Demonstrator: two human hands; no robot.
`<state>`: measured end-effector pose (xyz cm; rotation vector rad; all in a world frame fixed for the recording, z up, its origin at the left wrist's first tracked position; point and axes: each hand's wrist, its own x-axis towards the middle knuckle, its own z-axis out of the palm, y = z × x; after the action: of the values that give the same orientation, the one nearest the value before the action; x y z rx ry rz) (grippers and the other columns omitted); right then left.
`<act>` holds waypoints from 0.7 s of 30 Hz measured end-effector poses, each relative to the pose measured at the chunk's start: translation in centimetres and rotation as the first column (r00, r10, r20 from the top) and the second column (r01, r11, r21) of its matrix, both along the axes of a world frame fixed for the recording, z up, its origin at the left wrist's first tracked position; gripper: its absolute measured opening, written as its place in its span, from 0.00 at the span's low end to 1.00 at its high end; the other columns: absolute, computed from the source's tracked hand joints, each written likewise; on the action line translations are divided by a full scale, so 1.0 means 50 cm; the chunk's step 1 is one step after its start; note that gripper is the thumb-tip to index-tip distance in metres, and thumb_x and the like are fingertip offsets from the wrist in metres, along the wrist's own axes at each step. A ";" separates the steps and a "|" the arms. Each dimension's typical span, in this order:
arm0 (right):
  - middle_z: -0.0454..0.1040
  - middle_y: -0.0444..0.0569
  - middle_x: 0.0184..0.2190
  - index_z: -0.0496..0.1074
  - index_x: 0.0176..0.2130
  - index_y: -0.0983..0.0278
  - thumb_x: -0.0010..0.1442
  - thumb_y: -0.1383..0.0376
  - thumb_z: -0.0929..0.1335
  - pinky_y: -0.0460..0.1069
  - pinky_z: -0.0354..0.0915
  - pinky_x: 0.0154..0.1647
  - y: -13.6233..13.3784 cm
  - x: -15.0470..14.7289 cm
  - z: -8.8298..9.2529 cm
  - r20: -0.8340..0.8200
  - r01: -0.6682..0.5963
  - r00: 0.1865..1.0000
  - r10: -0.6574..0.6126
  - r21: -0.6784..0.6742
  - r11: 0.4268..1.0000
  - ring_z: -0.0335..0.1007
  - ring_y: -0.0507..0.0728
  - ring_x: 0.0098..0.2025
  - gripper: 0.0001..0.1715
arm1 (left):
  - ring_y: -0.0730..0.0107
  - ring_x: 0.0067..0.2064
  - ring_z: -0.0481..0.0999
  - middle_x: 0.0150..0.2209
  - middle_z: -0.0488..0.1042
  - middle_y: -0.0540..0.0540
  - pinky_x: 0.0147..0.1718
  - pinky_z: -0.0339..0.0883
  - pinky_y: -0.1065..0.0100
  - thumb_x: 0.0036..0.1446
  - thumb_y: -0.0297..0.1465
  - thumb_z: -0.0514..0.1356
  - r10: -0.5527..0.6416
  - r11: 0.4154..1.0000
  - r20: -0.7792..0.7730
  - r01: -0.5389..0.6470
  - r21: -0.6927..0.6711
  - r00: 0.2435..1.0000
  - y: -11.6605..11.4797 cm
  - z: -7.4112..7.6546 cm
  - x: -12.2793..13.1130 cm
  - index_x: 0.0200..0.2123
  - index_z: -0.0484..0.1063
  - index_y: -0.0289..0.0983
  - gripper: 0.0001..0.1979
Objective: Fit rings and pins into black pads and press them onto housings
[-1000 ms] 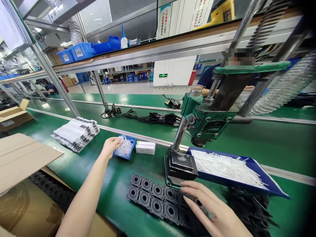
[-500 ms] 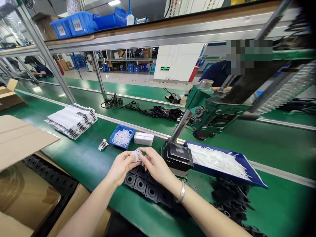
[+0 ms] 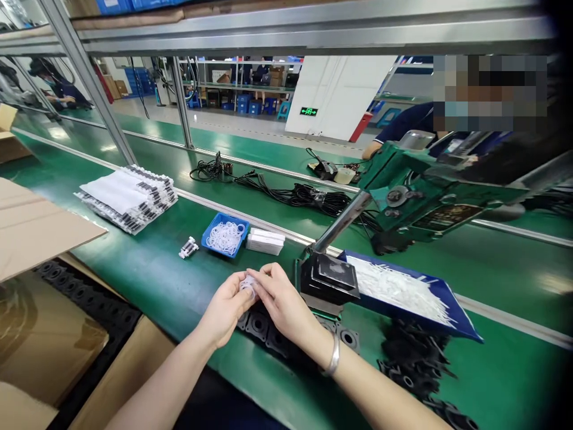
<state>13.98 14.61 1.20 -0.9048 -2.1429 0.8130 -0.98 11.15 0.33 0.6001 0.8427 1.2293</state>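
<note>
In front of me, both hands meet over the bench at a small bunch of white rings (image 3: pixel 247 285). My left hand (image 3: pixel 224 307) grips the bunch between thumb and fingers. My right hand (image 3: pixel 280 298), closed at the fingertips, pinches at its right side; the fingers partly hide the rings. Below the hands lie rows of black square parts (image 3: pixel 258 324) with round holes. Just beyond is a small blue bin (image 3: pixel 218 252) with loose white rings (image 3: pixel 225 237) inside. Beside the bin are stacked white blocks (image 3: pixel 265 240).
A green lever press (image 3: pixel 403 197) with a black base (image 3: pixel 329 280) stands to the right. Behind it sits a dark blue tray (image 3: pixel 468 325) of white strips (image 3: pixel 398 292). Black parts (image 3: pixel 412 352) are piled nearby. Stacked white pieces (image 3: pixel 128 197) and cardboard (image 3: pixel 45 224) lie left. A co-worker's sleeve (image 3: pixel 405 122) shows across the bench.
My view has tilted downward a little. My right fingers have closed in over the rings, covering more of them, and my hands are closer together.
</note>
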 end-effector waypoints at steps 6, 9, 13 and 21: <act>0.68 0.51 0.41 0.69 0.51 0.61 0.69 0.66 0.62 0.54 0.70 0.46 -0.003 0.002 0.000 -0.066 0.073 0.995 -0.075 -0.041 0.997 0.68 0.57 0.44 0.12 | 0.61 0.56 0.74 0.49 0.77 0.44 0.62 0.63 0.57 0.49 0.35 0.72 0.010 1.000 -0.025 -0.010 -0.005 1.000 -0.010 -0.003 -0.004 0.46 0.74 0.37 0.21; 0.70 0.50 0.38 0.71 0.42 0.62 0.69 0.66 0.64 0.52 0.70 0.45 -0.004 0.004 0.005 -0.085 0.079 0.993 -0.081 -0.022 0.997 0.68 0.56 0.42 0.06 | 0.61 0.54 0.75 0.47 0.77 0.44 0.61 0.64 0.56 0.50 0.37 0.72 0.017 1.000 -0.049 -0.017 0.005 0.999 -0.014 -0.003 -0.006 0.46 0.75 0.38 0.20; 0.71 0.49 0.36 0.74 0.42 0.61 0.68 0.66 0.64 0.52 0.70 0.43 -0.005 0.007 0.012 -0.086 0.078 0.993 -0.076 0.019 0.997 0.69 0.56 0.40 0.09 | 0.63 0.53 0.75 0.47 0.77 0.44 0.58 0.66 0.59 0.52 0.38 0.71 -0.001 1.000 -0.056 0.002 0.023 0.998 -0.019 0.000 -0.006 0.45 0.75 0.37 0.19; 0.73 0.49 0.36 0.76 0.42 0.61 0.67 0.66 0.65 0.51 0.70 0.44 -0.007 0.007 0.020 -0.092 0.067 0.993 -0.070 -0.040 0.997 0.71 0.56 0.41 0.09 | 0.62 0.50 0.75 0.43 0.77 0.45 0.56 0.68 0.59 0.51 0.39 0.72 0.006 0.999 -0.087 -0.003 0.036 0.996 -0.020 0.000 -0.007 0.42 0.76 0.37 0.18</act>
<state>14.31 14.26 2.19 -0.9356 -2.0110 0.8462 -1.33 10.13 0.33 0.6856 0.8970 1.2315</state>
